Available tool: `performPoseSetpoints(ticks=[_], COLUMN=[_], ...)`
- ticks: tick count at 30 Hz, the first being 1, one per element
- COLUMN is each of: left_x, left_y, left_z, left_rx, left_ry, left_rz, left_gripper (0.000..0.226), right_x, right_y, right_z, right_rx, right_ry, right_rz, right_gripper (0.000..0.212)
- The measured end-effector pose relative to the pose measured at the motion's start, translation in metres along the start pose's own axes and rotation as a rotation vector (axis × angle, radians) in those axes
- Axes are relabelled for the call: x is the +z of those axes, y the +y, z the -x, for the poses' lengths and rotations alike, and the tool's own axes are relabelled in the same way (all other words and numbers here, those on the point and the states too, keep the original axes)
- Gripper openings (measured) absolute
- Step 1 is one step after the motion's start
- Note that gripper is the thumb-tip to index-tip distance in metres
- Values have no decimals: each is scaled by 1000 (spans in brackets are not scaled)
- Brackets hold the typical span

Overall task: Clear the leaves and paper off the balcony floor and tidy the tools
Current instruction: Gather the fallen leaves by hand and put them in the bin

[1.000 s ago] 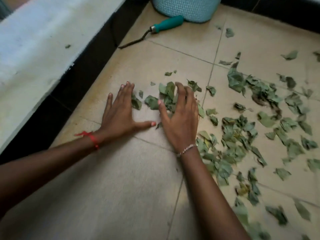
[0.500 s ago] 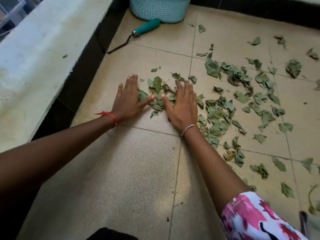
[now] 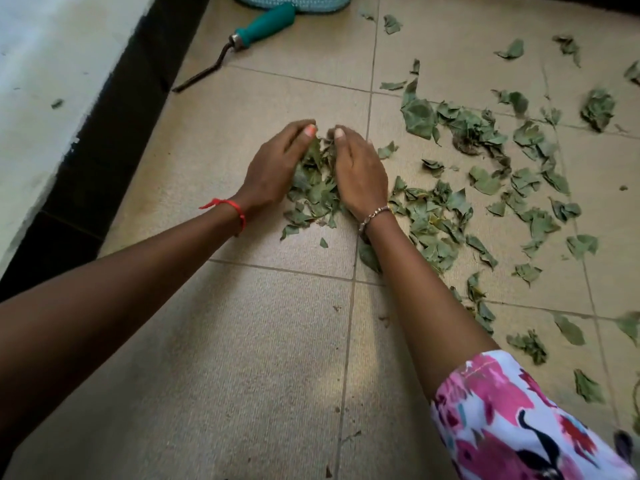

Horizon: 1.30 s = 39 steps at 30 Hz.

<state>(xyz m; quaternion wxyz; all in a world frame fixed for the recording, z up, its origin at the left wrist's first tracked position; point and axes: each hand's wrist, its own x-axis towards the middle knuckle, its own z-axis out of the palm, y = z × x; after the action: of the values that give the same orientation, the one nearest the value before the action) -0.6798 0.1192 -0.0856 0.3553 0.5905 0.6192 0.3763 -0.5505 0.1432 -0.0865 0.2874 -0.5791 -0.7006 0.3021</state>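
Leaf heap point(image 3: 317, 188) — dry, green, crumpled and torn pieces — lies between the two palms, its long axis running from the wrists out toward the fingertips. Left hand point(image 3: 277, 168) and right hand point(image 3: 360, 174) stand on edge on the beige, fine-ribbed floor tiles point(image 3: 270, 358), palms facing each other. On each hand the fingers lie close together, only slightly curved, and press against the heap's flanks, with the tips almost meeting beyond it. Both forearms are extended, nearly straight. Loose leaves point(image 3: 485, 174) are scattered outward of the right knuckles. Hand tool point(image 3: 239, 38) lies flat well beyond the left fingertips: smooth teal handle pointing away and right, dark bent metal shank pointing back and left — its working end appears thin but is not clearly resolved.
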Motion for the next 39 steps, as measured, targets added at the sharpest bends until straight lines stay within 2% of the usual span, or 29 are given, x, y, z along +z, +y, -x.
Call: performPoseSetpoints(ticks=[2,5,7,13,16,18,20,23,27,29,32,35,38,39], left_x=[-3,-2,2,14,17,20,26,31,30,28,23,19,17,17], left_y=[-1,2,4,8,14,16,17,18,19,18,17,16,16,16], left_z=[4,7,10,21,25,28,33,37,38,39,39,38,38,38], left_rx=[21,3,-16,-5,27,49,73,83,75,67,33,0,-21,-24], left_ry=[62,57,7,-65,-84,-89,-85,-59,-29,-31,-47,-34,-21,-18], left_rz=[155,124,62,21,4,6,7,27,69,90,194,253,270,278], left_gripper=[72,63,60,63,61,55,46,41,37,37,45,50,52,53], right_x=[-5,-18,-27,-70,-81,-78,-69,-52,-34,-35,-52,-65,-58,-54], right_y=[1,-2,-6,4,35,51,58,53,32,25,37,56,51,47], right_z=[5,13,19,68,106,125,134,124,104,92,67,49,43,44], right_rx=[36,101,120,164,300,401,442,387,217,146,205,267,100,39], right_ry=[6,-19,39,421,508,466,407,351,283,328,470,288,71,30], right_rz=[-173,-491,-576,-164,75,186,271,339,163,-3,48,99,209,165], right_gripper=[39,31,29,29,57,73,76,77,69,61,69,64,56,53])
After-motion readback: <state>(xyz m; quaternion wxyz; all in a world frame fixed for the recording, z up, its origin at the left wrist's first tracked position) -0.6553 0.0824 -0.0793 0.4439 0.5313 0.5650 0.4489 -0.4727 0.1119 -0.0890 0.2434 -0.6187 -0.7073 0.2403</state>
